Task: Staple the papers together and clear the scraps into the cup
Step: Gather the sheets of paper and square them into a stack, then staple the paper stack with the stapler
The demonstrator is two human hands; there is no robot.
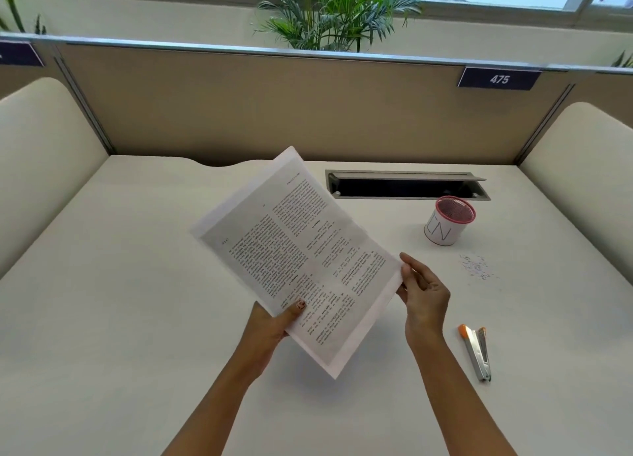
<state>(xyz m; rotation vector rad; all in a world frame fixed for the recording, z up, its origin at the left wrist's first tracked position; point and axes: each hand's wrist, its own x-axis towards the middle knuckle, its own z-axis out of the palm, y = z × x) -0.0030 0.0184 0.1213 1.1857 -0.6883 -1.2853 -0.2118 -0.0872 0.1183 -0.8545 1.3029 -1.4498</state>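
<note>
A stack of printed papers [294, 250] is held tilted above the middle of the white desk. My left hand [274, 322] grips its lower edge, thumb on top of the print. My right hand [423, 294] holds the right corner of the stack between thumb and fingers. An orange and silver stapler [476, 353] lies on the desk to the right of my right forearm. Small paper scraps [478, 267] are scattered on the desk beyond it. A white cup with a pink mesh rim [448, 224] stands upright just behind the scraps.
A recessed cable slot [407, 185] with its lid raised sits at the back of the desk [137, 284], behind the cup. Cream side panels [44, 167] and a tan partition [274, 106] enclose the desk. A potted palm [335, 13] stands beyond the partition.
</note>
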